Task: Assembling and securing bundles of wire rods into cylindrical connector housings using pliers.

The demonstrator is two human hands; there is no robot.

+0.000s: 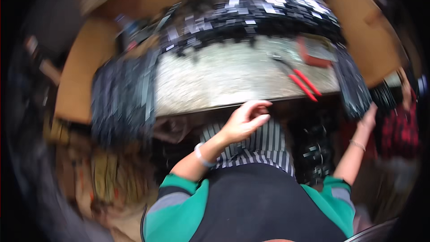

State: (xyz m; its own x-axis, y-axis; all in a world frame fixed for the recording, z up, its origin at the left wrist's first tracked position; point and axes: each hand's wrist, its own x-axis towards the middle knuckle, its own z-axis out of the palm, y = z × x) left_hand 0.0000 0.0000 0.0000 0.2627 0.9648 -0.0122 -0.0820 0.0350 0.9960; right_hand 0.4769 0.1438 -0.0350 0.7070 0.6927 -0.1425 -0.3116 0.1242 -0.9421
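My left hand (249, 119) hovers over my lap at the table's front edge. Its fingers are loosely bent, the thumb stands apart, and nothing shows in it. Out to the right, my right hand (369, 117) is at the lower end of a bundle of long dark strips (354, 85) hanging over the table's edge. Motion blur hides its fingers, so I cannot tell whether it grips the strips. Red-handled pliers (304, 84) lie on the pale worktop (210, 80), between my two hands and farther back.
A heap of black and shiny pieces (251, 13) covers the back of the table. Cardboard walls (369, 31) stand at the sides. More dark strips (123, 94) hang at the left edge. Near the pliers sits a red-edged tray (316, 54). Another person's arm (406, 92) shows far right.
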